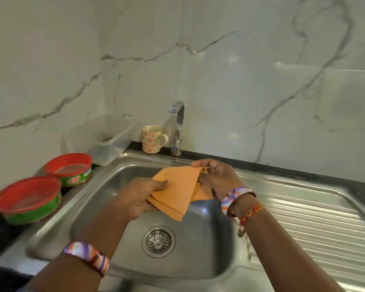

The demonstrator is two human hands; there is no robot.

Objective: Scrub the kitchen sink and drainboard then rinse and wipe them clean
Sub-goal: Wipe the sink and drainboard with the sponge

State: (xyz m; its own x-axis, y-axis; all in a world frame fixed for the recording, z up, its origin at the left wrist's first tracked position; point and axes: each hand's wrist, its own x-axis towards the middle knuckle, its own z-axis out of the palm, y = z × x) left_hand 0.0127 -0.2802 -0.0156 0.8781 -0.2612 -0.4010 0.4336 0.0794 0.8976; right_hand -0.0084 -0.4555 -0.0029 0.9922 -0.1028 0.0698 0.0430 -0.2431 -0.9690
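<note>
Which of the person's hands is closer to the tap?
The right hand. It holds the orange cloth just in front of the tap, slightly to its right. The left hand grips the cloth's other side, farther forward and to the left, over the sink.

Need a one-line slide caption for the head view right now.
Both hands, left and right, hold a folded orange cloth above the steel sink.

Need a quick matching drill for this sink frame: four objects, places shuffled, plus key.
Things:
1. folded orange cloth
2. flower-patterned ceramic mug
3. clear plastic tub
4. ribbed steel drainboard

Places:
A. right of the basin
B. held by both hands over the basin
C. beside the tap base, on its left
D. back left corner, against the wall

Pairs: 1-B, 2-C, 3-D, 4-A
</note>
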